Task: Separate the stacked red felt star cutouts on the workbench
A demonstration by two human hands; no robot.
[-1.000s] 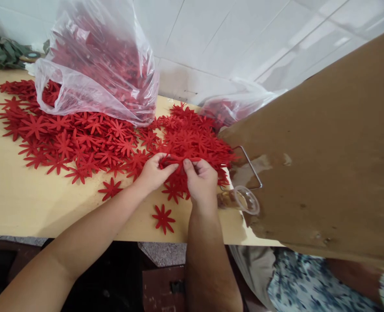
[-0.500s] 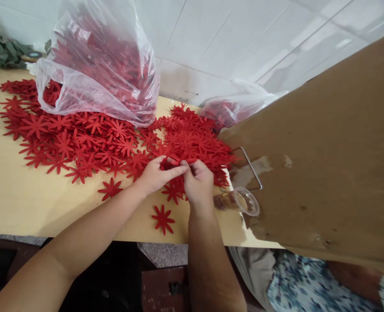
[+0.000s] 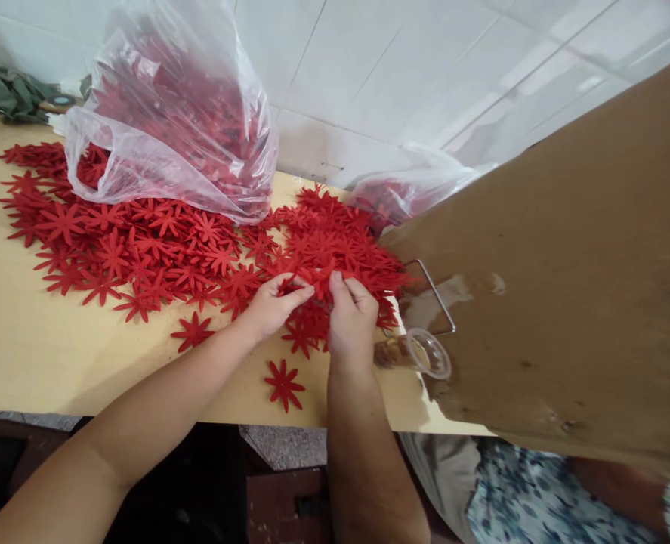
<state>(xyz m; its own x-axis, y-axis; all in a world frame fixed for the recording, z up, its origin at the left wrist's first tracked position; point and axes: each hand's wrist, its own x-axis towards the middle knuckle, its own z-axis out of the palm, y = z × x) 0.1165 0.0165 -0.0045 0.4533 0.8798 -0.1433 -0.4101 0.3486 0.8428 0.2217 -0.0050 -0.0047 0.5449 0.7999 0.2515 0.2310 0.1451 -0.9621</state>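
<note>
My left hand (image 3: pixel 275 308) and my right hand (image 3: pixel 353 316) are close together over the front of the right-hand heap of red flower cut-outs (image 3: pixel 335 242). Both hands are closed in a pinch on a red flower cut-out (image 3: pixel 319 280), which blends with the heap behind it. How many layers they hold I cannot tell. A wider heap of the same flowers (image 3: pixel 108 249) spreads to the left. One loose flower (image 3: pixel 284 384) lies near the table edge, and another flower (image 3: pixel 192 332) lies beside my left forearm.
A clear plastic bag (image 3: pixel 181 128) full of red flowers rests on the left heap. Brown cardboard (image 3: pixel 566 287) rises at the right, by a tipped clear plastic cup (image 3: pixel 425 353) and a bent metal wire frame (image 3: pixel 439 295). Someone in patterned clothing (image 3: pixel 532 491) sits at lower right.
My hands have drawn slightly apart, with more of the red flower showing between the fingertips. The heaps, bag and cup stay as they were.
</note>
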